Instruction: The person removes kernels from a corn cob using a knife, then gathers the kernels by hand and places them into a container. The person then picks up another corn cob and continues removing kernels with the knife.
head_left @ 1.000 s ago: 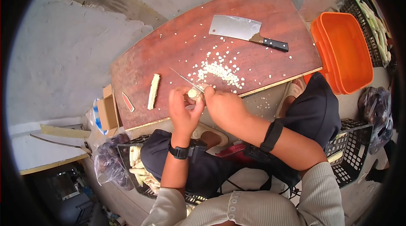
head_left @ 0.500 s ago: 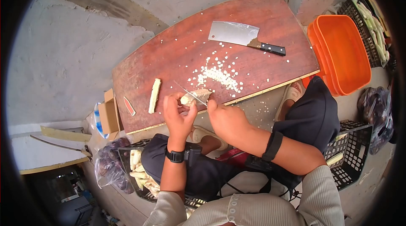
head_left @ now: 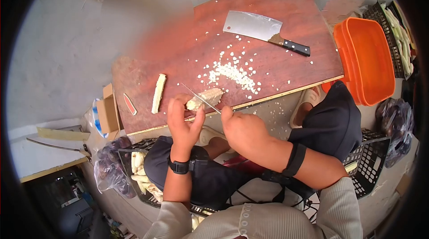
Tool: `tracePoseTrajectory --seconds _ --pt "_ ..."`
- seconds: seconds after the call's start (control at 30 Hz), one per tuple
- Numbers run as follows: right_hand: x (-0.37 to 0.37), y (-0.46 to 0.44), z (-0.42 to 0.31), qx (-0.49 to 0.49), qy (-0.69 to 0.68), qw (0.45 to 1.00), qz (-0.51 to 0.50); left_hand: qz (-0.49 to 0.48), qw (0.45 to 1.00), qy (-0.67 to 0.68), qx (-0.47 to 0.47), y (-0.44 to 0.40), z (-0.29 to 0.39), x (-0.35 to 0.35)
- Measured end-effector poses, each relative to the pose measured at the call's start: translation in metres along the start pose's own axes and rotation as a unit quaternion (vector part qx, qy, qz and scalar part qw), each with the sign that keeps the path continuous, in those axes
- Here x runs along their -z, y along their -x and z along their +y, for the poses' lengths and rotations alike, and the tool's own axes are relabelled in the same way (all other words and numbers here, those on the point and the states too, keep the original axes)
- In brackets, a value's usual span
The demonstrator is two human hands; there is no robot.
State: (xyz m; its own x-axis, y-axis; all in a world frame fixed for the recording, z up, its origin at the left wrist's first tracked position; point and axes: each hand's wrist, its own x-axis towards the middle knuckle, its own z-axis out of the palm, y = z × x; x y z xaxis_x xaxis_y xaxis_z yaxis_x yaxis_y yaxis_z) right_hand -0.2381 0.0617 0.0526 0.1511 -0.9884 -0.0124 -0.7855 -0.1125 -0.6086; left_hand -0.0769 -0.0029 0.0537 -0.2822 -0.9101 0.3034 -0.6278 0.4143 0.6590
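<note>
My left hand (head_left: 182, 120) is closed around one end of a pale corn cob (head_left: 212, 96) at the table's near edge. In my right hand (head_left: 245, 131) is a knife (head_left: 200, 97), its thin blade seen almost edge-on and lying across the cob; its handle is hidden by my fingers. Loose white corn kernels (head_left: 233, 73) are scattered just beyond the cob. To the left lies a stripped cob (head_left: 158, 93), and beside it a small red piece with a pale border (head_left: 130, 104). A cleaver (head_left: 252, 24) with a black handle rests farther back.
The reddish wooden table (head_left: 187, 51) stands against the wall. At right are an orange tub (head_left: 350, 67) and a crate of long pale pieces (head_left: 397, 33). Black crates (head_left: 368, 163) flank my legs, the left one containing corn (head_left: 139, 167). Plastic bags (head_left: 111, 165) lie beside them.
The view has shifted slightly, and a blur now covers the table's far left part. Both hands keep their hold on the cob and knife, with the blade still across the cob.
</note>
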Motion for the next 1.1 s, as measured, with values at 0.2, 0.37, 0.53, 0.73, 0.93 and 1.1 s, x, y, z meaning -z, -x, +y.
tracePoseTrajectory --seconds 0.2,0.37,0.53,0.73,0.93,1.1 --pt "-0.015 -0.013 0.0 0.0 0.004 1.0 0.012 0.004 1.0 0.014 0.009 -0.004 0.001 0.001" --pt "-0.015 -0.02 0.0 -0.007 0.028 1.0 -0.004 -0.01 1.0 0.021 -0.015 -0.003 0.0 0.0" --pt "-0.018 -0.028 0.008 -0.01 0.053 0.999 0.007 -0.013 0.998 0.007 -0.053 -0.003 0.005 -0.009" --pt "-0.005 -0.027 0.013 -0.02 0.032 0.999 -0.021 -0.004 0.999 -0.004 -0.038 -0.002 0.014 -0.021" --pt "-0.019 -0.016 0.011 -0.006 0.007 1.0 0.019 0.009 0.992 -0.096 -0.077 0.01 0.012 -0.02" --pt "-0.021 -0.009 0.013 0.005 -0.011 0.999 0.032 0.031 0.987 -0.122 -0.099 0.011 0.01 -0.017"
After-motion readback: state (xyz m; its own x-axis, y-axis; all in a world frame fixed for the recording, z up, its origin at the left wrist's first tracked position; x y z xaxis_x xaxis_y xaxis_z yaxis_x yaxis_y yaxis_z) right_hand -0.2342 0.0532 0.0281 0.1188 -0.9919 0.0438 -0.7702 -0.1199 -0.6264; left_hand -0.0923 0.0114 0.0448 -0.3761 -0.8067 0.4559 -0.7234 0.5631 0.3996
